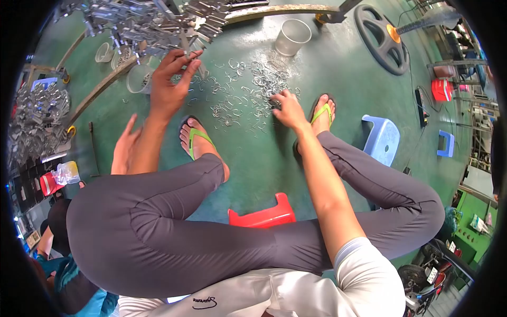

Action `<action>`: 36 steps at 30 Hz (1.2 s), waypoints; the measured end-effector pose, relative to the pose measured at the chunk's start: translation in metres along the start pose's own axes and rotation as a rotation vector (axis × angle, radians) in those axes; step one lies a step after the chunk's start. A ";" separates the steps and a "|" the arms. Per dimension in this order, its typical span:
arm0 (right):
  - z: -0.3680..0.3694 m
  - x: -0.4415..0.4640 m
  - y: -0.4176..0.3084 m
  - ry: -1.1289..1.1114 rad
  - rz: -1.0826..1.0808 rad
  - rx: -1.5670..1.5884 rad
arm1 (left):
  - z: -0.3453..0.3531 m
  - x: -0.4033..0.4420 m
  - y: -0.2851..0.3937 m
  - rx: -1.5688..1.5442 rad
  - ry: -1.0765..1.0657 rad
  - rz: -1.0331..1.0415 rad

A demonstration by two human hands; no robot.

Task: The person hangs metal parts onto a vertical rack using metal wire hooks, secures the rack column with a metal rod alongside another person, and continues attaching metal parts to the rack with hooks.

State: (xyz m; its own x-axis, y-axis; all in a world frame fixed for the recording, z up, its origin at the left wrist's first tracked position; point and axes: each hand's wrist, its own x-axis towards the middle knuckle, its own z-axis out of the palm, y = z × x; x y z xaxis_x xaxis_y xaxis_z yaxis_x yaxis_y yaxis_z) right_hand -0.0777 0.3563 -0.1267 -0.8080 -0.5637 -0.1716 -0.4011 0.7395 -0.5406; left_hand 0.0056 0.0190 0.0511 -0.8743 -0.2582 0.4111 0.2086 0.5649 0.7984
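My left hand (pixel 171 82) is raised at the upper left, thumb and fingers pinched on a thin metal piece (pixel 186 45) at the lower edge of a dense hanging cluster of shiny metal parts (pixel 132 26). My right hand (pixel 289 110) reaches down to the floor with its fingers curled at the edge of a heap of small curved metal clips (pixel 266 79). What those fingertips grip is hidden. Loose clips lie scattered between my feet. Another pale hand (pixel 125 145), seemingly another person's, shows beside my left forearm.
A clear plastic bucket (pixel 293 37) stands beyond the heap, with tubs (pixel 138 79) at left. A red stool (pixel 264 214) is below me; a blue stool (pixel 383 140) is at right. A black wheel-shaped base (pixel 383 39) stands at upper right. More metal parts (pixel 39 121) hang far left.
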 end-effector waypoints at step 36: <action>-0.081 0.071 -0.083 0.388 0.035 0.636 | -0.007 0.002 0.016 0.004 -0.050 0.059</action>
State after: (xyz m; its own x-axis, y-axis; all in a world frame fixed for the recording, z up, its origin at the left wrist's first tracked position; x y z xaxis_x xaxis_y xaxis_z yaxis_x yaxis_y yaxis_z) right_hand -0.1367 0.2848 -0.0271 -0.9573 -0.2862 0.0415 -0.1398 0.3324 -0.9327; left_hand 0.0104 0.0217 0.0680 -0.8812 -0.1849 0.4351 0.2588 0.5815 0.7713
